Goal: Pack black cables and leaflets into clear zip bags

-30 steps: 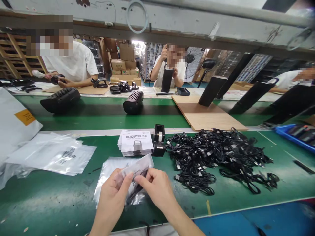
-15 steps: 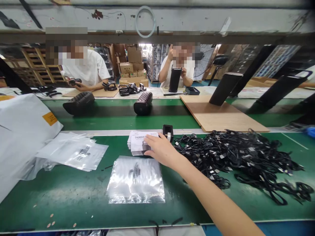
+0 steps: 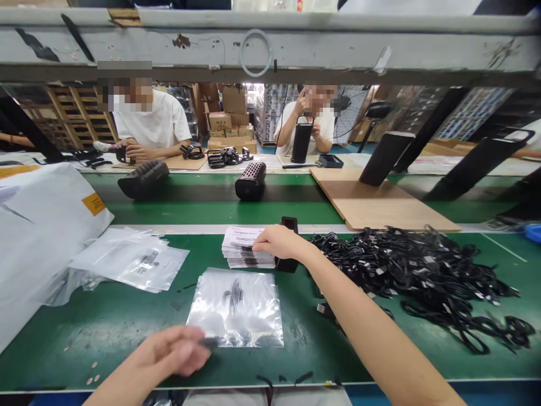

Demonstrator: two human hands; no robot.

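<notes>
My right hand point(image 3: 281, 243) reaches over a stack of white printed booklets point(image 3: 236, 256). Its fingers are pinched on the right side of the top booklet, whose sheet looks tilted up. "THUNDER" can be read on the covers. A black open-topped box point(image 3: 289, 265) stands right beside this hand, partly hidden by it. Closer to me lies a pile of clear plastic bags point(image 3: 236, 310) with dark print. My left hand point(image 3: 175, 352) is just off the pile's near left corner, smeared by motion, so its grip is unclear.
Coiled black cables point(image 3: 406, 265) heap up on the right. More plastic bags point(image 3: 139, 259) and a big white sack point(image 3: 46, 225) lie left. Black speakers point(image 3: 251, 181) and a wooden board point(image 3: 384, 206) sit farther back. Two co-workers face me across the bench; a beam point(image 3: 321, 53) crosses overhead.
My left hand has come into view at the lower left. The right hand has gone from lying spread on the booklets to pinching the top one.
</notes>
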